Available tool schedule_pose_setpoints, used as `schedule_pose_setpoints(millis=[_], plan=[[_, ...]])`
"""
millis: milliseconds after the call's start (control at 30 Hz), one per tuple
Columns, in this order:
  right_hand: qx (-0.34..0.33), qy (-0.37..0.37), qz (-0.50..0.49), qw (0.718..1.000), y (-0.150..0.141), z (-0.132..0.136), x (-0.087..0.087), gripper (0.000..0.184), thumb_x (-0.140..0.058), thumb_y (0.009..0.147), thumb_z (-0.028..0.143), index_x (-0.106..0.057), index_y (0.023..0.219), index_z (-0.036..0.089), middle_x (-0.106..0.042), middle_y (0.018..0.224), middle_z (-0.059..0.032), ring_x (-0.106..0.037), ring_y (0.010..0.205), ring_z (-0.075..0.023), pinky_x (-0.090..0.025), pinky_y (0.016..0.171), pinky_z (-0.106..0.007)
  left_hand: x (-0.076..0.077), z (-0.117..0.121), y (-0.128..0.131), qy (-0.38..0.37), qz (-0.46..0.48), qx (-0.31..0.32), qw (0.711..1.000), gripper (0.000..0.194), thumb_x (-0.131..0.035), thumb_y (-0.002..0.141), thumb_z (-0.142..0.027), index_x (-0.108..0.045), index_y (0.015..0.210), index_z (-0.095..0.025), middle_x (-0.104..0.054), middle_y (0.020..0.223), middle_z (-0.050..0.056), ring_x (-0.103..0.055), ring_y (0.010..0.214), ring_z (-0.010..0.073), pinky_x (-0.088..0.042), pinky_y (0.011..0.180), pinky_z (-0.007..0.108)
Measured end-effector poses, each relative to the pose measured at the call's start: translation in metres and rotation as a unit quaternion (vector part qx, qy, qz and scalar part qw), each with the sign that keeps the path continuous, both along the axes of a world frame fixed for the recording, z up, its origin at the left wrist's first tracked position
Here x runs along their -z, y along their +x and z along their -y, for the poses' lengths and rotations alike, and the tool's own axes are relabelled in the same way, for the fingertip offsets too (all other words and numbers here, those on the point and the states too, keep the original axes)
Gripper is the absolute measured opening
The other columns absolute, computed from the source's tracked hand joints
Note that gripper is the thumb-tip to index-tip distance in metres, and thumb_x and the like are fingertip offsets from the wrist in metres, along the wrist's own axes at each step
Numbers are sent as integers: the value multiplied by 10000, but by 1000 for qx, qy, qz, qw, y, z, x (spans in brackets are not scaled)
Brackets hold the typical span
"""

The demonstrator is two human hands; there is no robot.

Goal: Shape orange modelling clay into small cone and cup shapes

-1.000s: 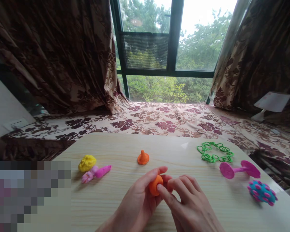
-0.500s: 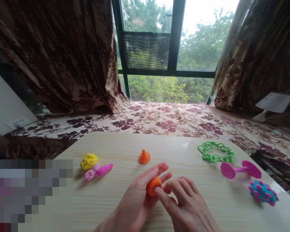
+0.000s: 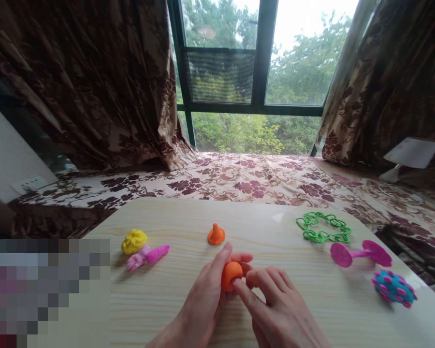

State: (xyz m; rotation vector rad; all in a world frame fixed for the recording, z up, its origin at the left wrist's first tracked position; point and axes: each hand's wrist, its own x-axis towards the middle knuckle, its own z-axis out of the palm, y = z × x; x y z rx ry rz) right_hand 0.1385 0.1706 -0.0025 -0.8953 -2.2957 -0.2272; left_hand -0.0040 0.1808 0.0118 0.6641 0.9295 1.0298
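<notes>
A rounded lump of orange modelling clay [image 3: 231, 275] rests between the thumb and fingers of my left hand [image 3: 206, 290]. My right hand [image 3: 275, 299] reaches in from the right, its index fingertip pressed against the lump's lower right side. The other right fingers are curled and hold nothing that I can see. Beyond the hands, an orange cone-shaped clay piece with a wide brim [image 3: 216, 235] stands on the table.
Left on the pale wooden table [image 3: 181, 217] lie a yellow clay lump [image 3: 134, 241] and a pink clay piece [image 3: 157, 254]. To the right are a green clay chain [image 3: 321, 237], a magenta dumbbell shape [image 3: 342, 254] and a blue lump with pink dots [image 3: 393, 288].
My left thumb has lifted and the left hand has turned slightly around the orange clay. The right index fingertip stays against the lump. The pieces on the table have not moved.
</notes>
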Motion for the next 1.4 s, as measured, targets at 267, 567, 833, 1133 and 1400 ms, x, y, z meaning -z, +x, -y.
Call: schedule_pose_setpoints(millis=[267, 567, 833, 1133, 1400], plan=[[-12, -3, -18, 1000, -1, 2, -3, 375, -391, 723, 44, -545, 1042, 169, -544, 764, -53, -461, 661, -153, -390, 589, -278, 1, 0, -3, 42, -37, 16, 998, 286, -477, 789, -352, -635, 774, -115, -593, 710, 42, -534, 672, 122, -427, 623, 210], [6, 51, -1, 999, -4, 1, 1, 315, -426, 753, 92, -567, 1029, 151, -570, 783, -62, -483, 712, -173, -414, 676, -336, 2, -2, 2, -46, 104, 28, 993, 363, -499, 790, -366, -547, 1060, -128, -595, 1049, 137, -577, 923, 194, -455, 788, 282], [25, 59, 14, 998, -5, 2, 6, 283, -426, 802, 144, -571, 1044, 163, -582, 814, -69, -494, 758, -195, -405, 714, -377, 14, -5, 1, -92, 169, 16, 981, 307, -530, 776, -338, -590, 968, -106, -600, 1045, 118, -550, 1000, 198, -440, 855, 262], [36, 36, 13, 999, -8, 3, 11, 240, -438, 783, 151, -587, 970, 164, -577, 786, -56, -488, 747, -201, -375, 726, -388, 12, -1, 6, -71, 106, 6, 992, 295, -521, 784, -335, -614, 906, -83, -617, 972, 123, -573, 929, 202, -463, 825, 286], [6, 26, 9, 1000, -3, 2, 2, 323, -434, 748, 82, -551, 1042, 146, -597, 798, -60, -505, 739, -184, -386, 715, -352, 11, -6, 3, -80, 171, 14, 982, 259, -517, 789, -323, -603, 848, -86, -614, 887, 98, -585, 824, 149, -481, 726, 222]])
